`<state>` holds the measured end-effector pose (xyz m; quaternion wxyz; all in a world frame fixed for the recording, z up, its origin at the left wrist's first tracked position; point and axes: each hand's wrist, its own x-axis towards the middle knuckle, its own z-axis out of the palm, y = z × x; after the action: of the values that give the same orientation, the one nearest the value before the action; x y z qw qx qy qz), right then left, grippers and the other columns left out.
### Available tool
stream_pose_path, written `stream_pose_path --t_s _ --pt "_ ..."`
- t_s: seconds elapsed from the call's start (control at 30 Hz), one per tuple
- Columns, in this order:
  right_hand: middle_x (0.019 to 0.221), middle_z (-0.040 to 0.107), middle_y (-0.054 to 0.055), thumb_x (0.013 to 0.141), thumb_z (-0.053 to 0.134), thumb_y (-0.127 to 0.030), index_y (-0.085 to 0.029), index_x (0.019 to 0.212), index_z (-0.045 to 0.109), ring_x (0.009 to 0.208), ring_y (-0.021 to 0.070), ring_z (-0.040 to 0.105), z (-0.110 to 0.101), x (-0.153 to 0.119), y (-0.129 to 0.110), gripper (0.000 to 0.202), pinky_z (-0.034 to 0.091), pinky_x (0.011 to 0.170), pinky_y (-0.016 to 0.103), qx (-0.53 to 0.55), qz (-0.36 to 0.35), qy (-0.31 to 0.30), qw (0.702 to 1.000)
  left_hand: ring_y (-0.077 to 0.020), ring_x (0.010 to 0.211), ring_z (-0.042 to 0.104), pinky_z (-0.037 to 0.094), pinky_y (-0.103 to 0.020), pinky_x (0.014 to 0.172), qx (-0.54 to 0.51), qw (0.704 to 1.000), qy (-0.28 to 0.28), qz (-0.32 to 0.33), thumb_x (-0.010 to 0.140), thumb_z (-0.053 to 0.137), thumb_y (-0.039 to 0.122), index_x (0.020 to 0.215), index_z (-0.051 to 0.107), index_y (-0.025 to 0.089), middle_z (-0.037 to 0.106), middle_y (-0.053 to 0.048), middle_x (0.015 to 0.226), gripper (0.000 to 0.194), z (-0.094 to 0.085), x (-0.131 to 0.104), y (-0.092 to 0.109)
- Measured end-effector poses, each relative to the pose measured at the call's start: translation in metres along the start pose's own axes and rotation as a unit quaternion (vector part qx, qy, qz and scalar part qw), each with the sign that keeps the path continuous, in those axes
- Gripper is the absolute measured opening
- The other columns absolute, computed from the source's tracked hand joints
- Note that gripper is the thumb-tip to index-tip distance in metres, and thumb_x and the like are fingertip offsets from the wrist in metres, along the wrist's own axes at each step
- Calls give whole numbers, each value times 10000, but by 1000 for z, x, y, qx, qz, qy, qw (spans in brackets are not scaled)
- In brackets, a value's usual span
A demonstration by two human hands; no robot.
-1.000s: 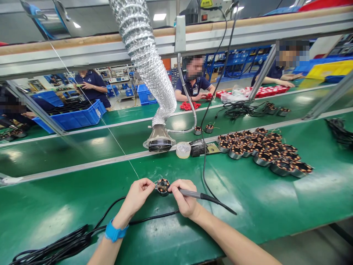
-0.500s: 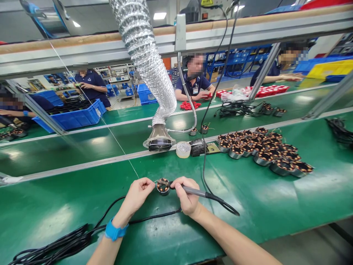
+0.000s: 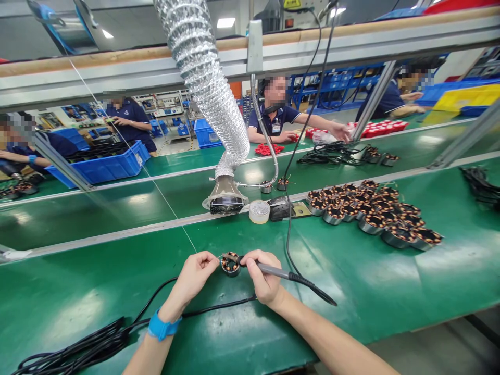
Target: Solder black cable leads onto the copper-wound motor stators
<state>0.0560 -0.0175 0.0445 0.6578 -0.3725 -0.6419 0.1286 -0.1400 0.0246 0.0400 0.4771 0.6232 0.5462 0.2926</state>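
Observation:
My right hand (image 3: pixel 264 277) is closed around the grey handle of a soldering iron (image 3: pixel 275 270), whose tip rests over a small motor stator (image 3: pixel 230 266) with copper windings on the green bench. From the left, my left hand (image 3: pixel 198 273) pinches a thin solder wire (image 3: pixel 171 210) that runs down from a spool (image 3: pixel 72 32) at upper left. The wire's end reaches the stator's left edge, near the iron's tip. A black cable (image 3: pixel 219 308) passes just below the stator, between my forearms.
A foil exhaust duct (image 3: pixel 213 78) ends in a hood above the bench. Rows of stators (image 3: pixel 373 224) stand at right, near a round pot (image 3: pixel 259 211) and an iron stand (image 3: pixel 281 208). Coiled cable (image 3: pixel 89 346) lies lower left. Co-workers (image 3: pixel 275 114) sit across the belt (image 3: pixel 183 195).
My hands hold almost the same pose at the stator. Across the belt, a co-worker has stretched an arm rightward. Two stators and the cables on the belt have shifted slightly left.

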Motion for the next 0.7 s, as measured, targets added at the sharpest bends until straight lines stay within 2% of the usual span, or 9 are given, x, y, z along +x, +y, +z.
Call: stream_pose_path --t_s 0.47,0.6,0.7 --pt "719 700 11 906 501 -169 -186 807 654 620 136 668 3 -2 5 183 504 615 238 -4 -1 -20 1000 -118 581 415 299 -231 544 8 1000 -12 7 783 618 469 770 635 135 544 10 651 334 -1 0 -1" --pt "726 706 9 907 500 -169 -191 819 651 627 134 673 3 -1 4 175 511 622 238 -11 -7 -24 1000 -121 575 413 316 -234 545 11 999 -36 4 787 606 515 756 602 149 497 23 630 367 -4 -1 5" --pt "722 708 14 910 496 -176 -194 817 647 624 142 674 2 0 2 179 515 614 245 -18 -7 -23 1000 -119 591 424 334 -232 561 8 998 -70 6 770 641 537 755 603 149 512 18 655 390 -9 -2 10"
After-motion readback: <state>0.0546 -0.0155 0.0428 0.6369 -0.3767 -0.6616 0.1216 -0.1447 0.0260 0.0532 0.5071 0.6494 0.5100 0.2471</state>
